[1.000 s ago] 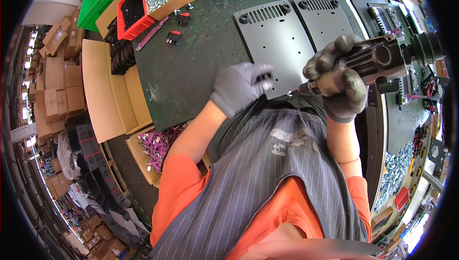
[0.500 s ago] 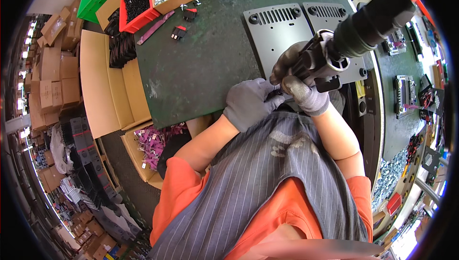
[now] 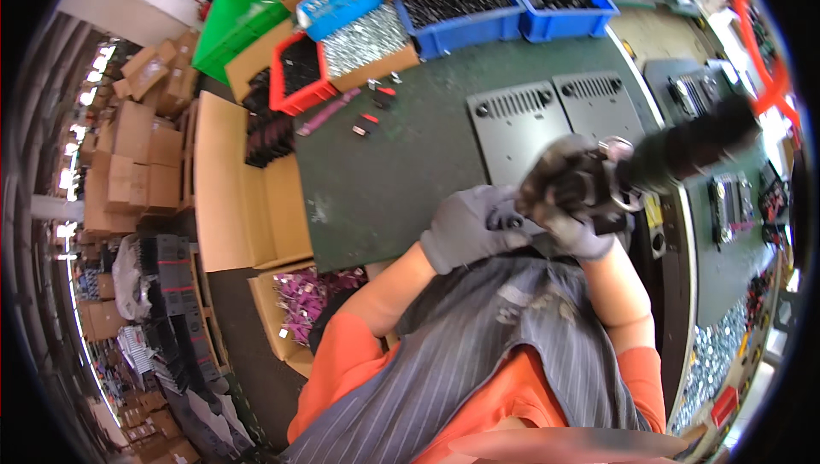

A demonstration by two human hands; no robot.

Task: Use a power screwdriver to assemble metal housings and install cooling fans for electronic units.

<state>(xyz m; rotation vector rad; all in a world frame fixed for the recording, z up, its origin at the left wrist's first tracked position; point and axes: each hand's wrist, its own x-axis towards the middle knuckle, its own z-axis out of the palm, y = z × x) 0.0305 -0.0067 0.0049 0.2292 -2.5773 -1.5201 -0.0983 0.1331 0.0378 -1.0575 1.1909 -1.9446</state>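
In a grey glove, my left hand (image 3: 465, 229) is closed at the table's near edge, its fingers pinching a small dark part (image 3: 506, 220). My right hand (image 3: 564, 199), gloved and blurred, wraps round a black power screwdriver (image 3: 696, 150) with a metal ring, which slants up to the right. The screwdriver's tip is hidden by the hands. Just beyond them lie two grey slotted metal panels (image 3: 512, 127) side by side, with round black feet at their far corners. My right hand covers part of the panels.
At the back stand a red bin (image 3: 329, 88) of black pieces, a cardboard tray (image 3: 389, 65) of silver screws and blue bins (image 3: 474, 37). Small red-and-black parts (image 3: 366, 125) and a purple strip (image 3: 329, 112) lie on the green table. An open carton (image 3: 226, 191) stands left; a red hose (image 3: 747, 29) hangs right.
The view has shifted, so the bench sits lower and more bins show at the back. Both hands stay close together; the right keeps its hold on the screwdriver, which is tilted flatter.
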